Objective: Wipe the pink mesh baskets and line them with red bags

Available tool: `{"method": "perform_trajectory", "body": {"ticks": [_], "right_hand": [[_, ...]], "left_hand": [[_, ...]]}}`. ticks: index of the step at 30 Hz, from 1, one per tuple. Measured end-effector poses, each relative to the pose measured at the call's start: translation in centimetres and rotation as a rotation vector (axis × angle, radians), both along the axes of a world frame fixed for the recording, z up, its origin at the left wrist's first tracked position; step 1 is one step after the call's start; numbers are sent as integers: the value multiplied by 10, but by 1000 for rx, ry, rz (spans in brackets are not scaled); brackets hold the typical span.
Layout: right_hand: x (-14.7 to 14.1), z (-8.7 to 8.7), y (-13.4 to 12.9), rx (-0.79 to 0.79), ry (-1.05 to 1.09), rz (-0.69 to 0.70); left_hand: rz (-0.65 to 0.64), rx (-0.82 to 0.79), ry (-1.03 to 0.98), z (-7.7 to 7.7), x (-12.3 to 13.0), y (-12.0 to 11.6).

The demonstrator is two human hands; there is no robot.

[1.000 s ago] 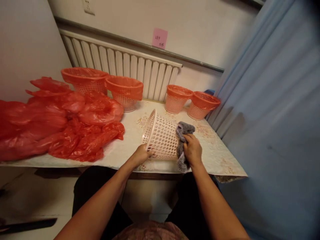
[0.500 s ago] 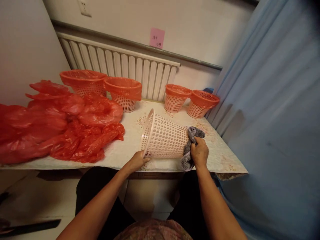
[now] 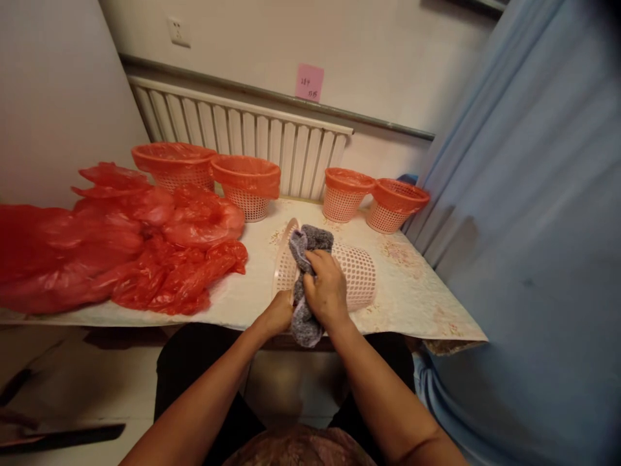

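A pale pink plastic basket (image 3: pixel 356 275) with a mesh of holes lies on its side on the table, its wide mouth toward the left. My left hand (image 3: pixel 279 314) grips the near edge of its rim. In my right hand (image 3: pixel 327 288) is a bunched grey cloth (image 3: pixel 306 323), pressed against the basket's side close to the rim. The cloth and right hand hide the middle of the basket. The fingertips of my left hand are partly hidden behind the cloth.
A heap of red plastic bags (image 3: pixel 165 252) covers the table's left. Behind stand a large lined basket (image 3: pixel 179 175), another lined basket (image 3: pixel 250 197), and two more at right, the nearest (image 3: pixel 385 217) beside the blue curtain (image 3: pixel 509 226). A radiator (image 3: pixel 237 129) backs the table (image 3: pixel 412 291).
My right hand has moved the cloth leftward along the basket, from its base end to near the rim. My left hand stays on the rim. The view has shifted slightly.
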State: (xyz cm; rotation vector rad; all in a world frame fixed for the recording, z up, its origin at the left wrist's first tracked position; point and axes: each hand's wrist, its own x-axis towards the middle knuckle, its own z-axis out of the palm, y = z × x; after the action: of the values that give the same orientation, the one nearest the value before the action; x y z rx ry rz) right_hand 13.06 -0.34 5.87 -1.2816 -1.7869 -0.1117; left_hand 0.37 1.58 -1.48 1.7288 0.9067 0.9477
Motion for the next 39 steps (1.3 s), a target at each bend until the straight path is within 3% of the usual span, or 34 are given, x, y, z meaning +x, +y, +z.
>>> {"method": "perform_trajectory", "body": {"ticks": [2, 5, 9, 15, 21, 25, 29, 33, 39], "right_hand": [[-7, -1, -5, 20, -14, 25], [7, -7, -2, 22, -35, 14], [53, -20, 13, -37, -85, -82], [132, -44, 23, -79, -56, -318], [163, -58, 14, -103, 21, -452], [160, -61, 12, -79, 89, -523], [146, -53, 13, -52, 65, -507], [116, -40, 16, -39, 48, -394], [46, -21, 11, -27, 56, -171]], "left_hand": [[39, -33, -37, 1, -1, -3], [106, -85, -91, -1, -2, -4], [175, -143, -90, -3, -2, -1], [168, -182, -124, 0, 1, 1], [165, -208, -136, -2, 3, 1], [143, -204, -148, -6, 2, 5], [144, -172, -112, -9, 1, 10], [136, -181, -103, -9, 2, 13], [127, -176, -124, -4, 6, 13]]}}
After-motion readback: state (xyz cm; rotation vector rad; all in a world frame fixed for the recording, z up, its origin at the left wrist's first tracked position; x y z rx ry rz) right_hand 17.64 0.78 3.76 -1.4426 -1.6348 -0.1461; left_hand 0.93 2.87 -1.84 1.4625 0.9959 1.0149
